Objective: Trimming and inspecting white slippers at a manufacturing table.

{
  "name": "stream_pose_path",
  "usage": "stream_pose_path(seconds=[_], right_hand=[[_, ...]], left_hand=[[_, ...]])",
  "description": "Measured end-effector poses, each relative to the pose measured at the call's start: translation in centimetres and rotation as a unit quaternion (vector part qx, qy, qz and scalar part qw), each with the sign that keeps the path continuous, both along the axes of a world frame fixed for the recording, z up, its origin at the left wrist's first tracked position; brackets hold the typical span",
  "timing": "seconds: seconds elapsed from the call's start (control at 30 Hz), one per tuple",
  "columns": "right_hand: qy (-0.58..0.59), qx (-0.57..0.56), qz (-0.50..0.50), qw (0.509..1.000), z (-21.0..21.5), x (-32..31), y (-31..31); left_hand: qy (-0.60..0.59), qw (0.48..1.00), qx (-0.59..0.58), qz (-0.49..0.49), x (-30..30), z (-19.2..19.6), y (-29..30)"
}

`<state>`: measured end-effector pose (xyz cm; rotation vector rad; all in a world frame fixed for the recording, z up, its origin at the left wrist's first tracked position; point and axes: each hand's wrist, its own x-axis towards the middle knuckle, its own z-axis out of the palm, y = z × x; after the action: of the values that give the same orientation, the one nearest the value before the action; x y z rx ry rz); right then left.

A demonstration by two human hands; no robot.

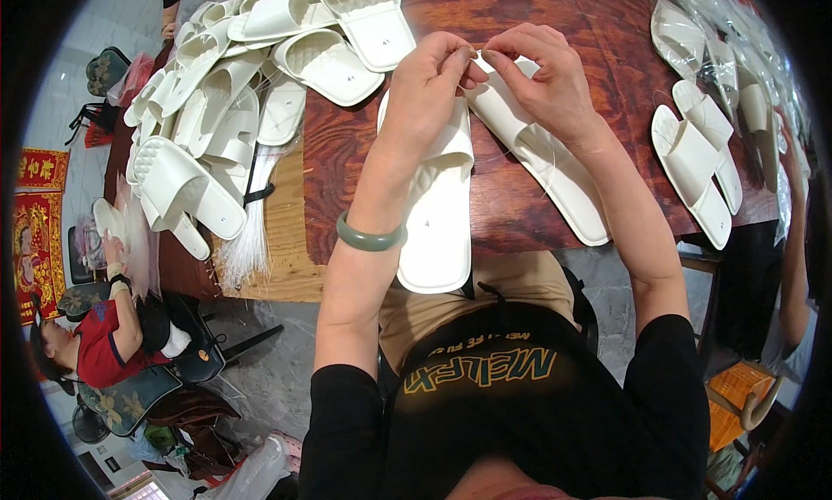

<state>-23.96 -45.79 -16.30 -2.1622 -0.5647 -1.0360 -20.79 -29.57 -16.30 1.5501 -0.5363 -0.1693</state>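
Two white slippers lie side by side in front of me at the edge of the table. The left slipper (436, 236) points its heel toward me and juts past the edge. The right slipper (568, 188) slants away to the right. Above their far ends, my left hand (433, 80) and my right hand (546, 80) meet, each with thumb and forefinger pinched together. Whatever sits between the fingertips is too fine to make out. A faint thin strand shows near the right slipper's strap.
A heap of white slippers (225, 58) covers the left of the reddish wooden table (347, 153). Beside it lies a bundle of thin white strands (247, 240). At the right are a pair of slippers (689, 166) and bagged ones (680, 36). A person in red (108, 344) sits at left.
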Motion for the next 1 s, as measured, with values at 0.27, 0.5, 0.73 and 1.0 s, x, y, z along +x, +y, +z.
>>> stream_pose_path(seconds=[0.27, 0.5, 0.73, 1.0], right_hand=[[0.005, -0.002, -0.003, 1.000, 0.1, -0.2, -0.1], [0.072, 0.088, 0.039, 0.993, 0.1, -0.3, 0.4], [0.096, 0.112, 0.016, 0.989, -0.2, -0.2, -0.4], [0.388, 0.140, 0.049, 0.910, 0.1, -0.2, -1.4]], left_hand=[[-0.009, 1.000, 0.004, 0.006, 0.0, 0.0, 0.1], [-0.013, 0.999, 0.021, -0.020, -0.4, 0.3, 0.0], [-0.032, 0.993, -0.073, 0.088, -0.3, 1.9, 0.8], [-0.084, 0.973, -0.188, 0.102, 3.2, 7.8, 3.8]])
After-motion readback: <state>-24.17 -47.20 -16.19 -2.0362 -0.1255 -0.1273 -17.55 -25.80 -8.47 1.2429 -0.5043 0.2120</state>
